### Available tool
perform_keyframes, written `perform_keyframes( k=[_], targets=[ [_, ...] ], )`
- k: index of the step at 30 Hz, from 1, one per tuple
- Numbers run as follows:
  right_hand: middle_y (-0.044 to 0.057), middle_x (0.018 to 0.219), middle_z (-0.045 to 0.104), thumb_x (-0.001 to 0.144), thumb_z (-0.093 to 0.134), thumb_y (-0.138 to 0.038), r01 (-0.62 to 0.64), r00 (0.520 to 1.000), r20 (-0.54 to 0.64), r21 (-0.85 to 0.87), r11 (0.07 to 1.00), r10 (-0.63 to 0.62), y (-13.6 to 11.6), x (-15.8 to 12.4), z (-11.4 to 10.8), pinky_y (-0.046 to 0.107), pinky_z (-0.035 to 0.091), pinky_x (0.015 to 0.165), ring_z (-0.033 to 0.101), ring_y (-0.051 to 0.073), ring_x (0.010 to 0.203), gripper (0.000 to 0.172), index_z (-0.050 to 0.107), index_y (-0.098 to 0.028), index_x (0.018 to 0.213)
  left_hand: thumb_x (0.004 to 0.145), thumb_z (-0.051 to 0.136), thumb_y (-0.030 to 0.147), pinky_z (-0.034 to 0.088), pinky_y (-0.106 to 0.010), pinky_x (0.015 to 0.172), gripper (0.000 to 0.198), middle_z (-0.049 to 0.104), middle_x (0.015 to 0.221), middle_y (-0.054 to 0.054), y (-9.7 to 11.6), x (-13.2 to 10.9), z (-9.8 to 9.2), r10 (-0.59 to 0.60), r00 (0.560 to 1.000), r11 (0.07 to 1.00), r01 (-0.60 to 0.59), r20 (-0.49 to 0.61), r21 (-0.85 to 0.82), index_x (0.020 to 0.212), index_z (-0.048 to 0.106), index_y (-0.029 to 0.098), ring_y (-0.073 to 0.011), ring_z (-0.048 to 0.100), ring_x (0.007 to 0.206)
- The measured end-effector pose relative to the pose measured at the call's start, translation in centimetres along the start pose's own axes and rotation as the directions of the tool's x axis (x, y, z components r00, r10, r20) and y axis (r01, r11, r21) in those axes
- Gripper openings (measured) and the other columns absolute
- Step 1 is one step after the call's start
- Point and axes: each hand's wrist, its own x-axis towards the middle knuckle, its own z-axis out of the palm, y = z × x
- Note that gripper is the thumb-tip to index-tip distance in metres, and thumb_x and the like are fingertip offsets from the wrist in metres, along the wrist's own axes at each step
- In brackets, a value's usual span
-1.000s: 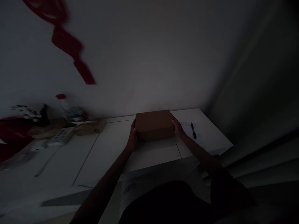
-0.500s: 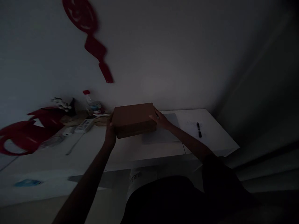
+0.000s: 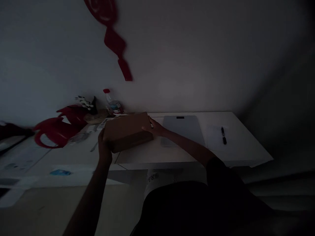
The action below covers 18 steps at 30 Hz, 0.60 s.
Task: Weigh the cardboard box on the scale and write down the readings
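Note:
Between my two hands is a brown cardboard box point(image 3: 128, 129), slightly tilted over the white desk. My left hand point(image 3: 104, 147) grips its left end, and my right hand point(image 3: 155, 127) clasps the right end with the thumb on top. Whether the box's underside touches the desk I cannot tell. Right of the box lies a flat grey board point(image 3: 183, 126) with a dark clip-like mark at its top edge. Farther right, a black pen point(image 3: 223, 135) rests on a white sheet of paper point(image 3: 214, 139).
At the left stand a red pitcher-like vessel point(image 3: 52, 131), a bottle with a red cap point(image 3: 114, 103) and white flowers point(image 3: 85, 102). A blue packet point(image 3: 60, 172) lies lower left. A red ornament point(image 3: 115, 41) hangs on the wall. The room is dim.
Both hands have moved the box leftward off the grey board, which now shows more fully. The camera view has shifted left too.

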Motion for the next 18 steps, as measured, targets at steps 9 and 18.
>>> perform_keyframes(
  k=[9, 18],
  targets=[
    [0.015, 0.147, 0.043, 0.078, 0.064, -0.064, -0.061, 0.997, 0.047, 0.019, 0.998, 0.060, 2.6, 0.8, 2.0, 0.040, 0.042, 0.111, 0.048, 0.026, 0.130, 0.094, 0.031, -0.013, 0.149, 0.086, 0.046, 0.054, 0.030, -0.038, 0.115, 0.075, 0.039, 0.149, -0.014, -1.9, -1.2, -1.9, -0.044, 0.999, 0.995, 0.046, -0.025, 0.090, 0.145, 0.034, 0.010, -0.0266, 0.037, 0.137],
    [0.017, 0.149, 0.039, 0.081, 0.061, -0.062, -0.134, 0.988, 0.071, -0.015, 0.991, 0.135, 1.7, 0.6, 2.0, 0.039, 0.041, 0.112, 0.044, 0.027, 0.134, 0.093, 0.027, -0.011, 0.151, 0.090, 0.039, 0.043, 0.028, -0.036, 0.116, 0.071, 0.032, 0.154, -0.014, -2.6, -1.5, -1.8, -0.054, 0.999, 0.990, 0.054, -0.008, 0.129, 0.149, 0.026, 0.008, -0.0226, 0.036, 0.138]
  ],
)
